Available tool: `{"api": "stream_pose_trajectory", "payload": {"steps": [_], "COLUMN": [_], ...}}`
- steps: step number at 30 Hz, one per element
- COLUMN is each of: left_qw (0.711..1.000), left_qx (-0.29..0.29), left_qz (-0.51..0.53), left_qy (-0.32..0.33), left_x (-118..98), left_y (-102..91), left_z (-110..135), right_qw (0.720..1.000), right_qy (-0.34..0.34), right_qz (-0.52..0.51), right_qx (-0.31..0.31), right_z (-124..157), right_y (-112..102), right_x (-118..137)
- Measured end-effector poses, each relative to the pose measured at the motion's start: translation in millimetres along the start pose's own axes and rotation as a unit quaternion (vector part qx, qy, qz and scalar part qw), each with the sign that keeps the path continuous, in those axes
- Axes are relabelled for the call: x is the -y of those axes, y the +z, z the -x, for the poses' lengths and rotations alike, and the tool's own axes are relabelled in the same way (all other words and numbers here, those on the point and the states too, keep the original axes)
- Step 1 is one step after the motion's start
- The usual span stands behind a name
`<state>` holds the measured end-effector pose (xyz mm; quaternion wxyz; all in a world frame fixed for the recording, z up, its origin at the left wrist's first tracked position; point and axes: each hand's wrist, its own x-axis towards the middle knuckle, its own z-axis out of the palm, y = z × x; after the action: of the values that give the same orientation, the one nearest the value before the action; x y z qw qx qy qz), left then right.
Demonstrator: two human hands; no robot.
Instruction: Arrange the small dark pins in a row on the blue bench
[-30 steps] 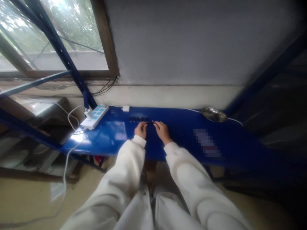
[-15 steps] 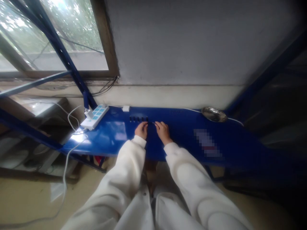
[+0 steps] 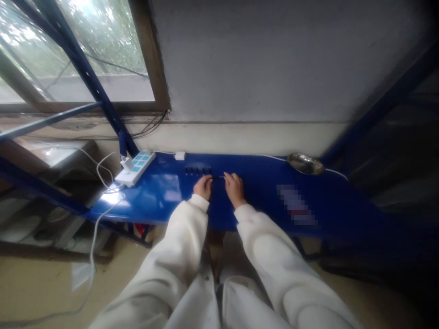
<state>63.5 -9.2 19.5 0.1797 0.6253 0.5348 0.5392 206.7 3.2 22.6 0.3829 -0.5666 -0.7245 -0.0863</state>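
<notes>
A thin rod-like piece (image 3: 218, 177), dark at its left end and pale at its right, spans the gap between my hands just above the blue table (image 3: 260, 196). Its dark end is pinched by my left hand (image 3: 203, 187). My right hand (image 3: 234, 188) is closed at the pale end, thumb and forefinger together. The piece is too small for me to tell its kind. Beyond my left hand, several small black pieces (image 3: 198, 171) stand in a row on the table.
A white power strip (image 3: 135, 168) with a plug in it lies at the table's left end, its cord hanging to the floor. A white adapter (image 3: 180, 156) and a shiny metal dish (image 3: 306, 163) are along the back edge. Blue frame posts (image 3: 91, 77) rise at both sides.
My right hand has shifted slightly to the right, so more of the thin piece shows between my hands. My left hand has hardly moved.
</notes>
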Motion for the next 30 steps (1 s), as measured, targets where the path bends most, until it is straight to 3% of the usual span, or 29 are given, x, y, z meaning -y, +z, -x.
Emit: {"api": "stream_pose_trajectory", "payload": {"steps": [25,30], "left_qw": [1.000,0.999], "left_qx": [0.006,0.037], "left_qz": [0.023,0.004], "left_qy": [0.008,0.023], "left_x": [0.8,-0.4], "left_y": [2.5,3.4], "left_z": [0.0,0.9], "right_qw": [1.000,0.998], "right_qy": [-0.015,-0.047], "right_qz": [-0.002,-0.009], "right_qx": [0.020,0.036], "right_z": [1.1,1.7], "right_y": [3.1,4.2], "right_x": [-2.6,0.3]}}
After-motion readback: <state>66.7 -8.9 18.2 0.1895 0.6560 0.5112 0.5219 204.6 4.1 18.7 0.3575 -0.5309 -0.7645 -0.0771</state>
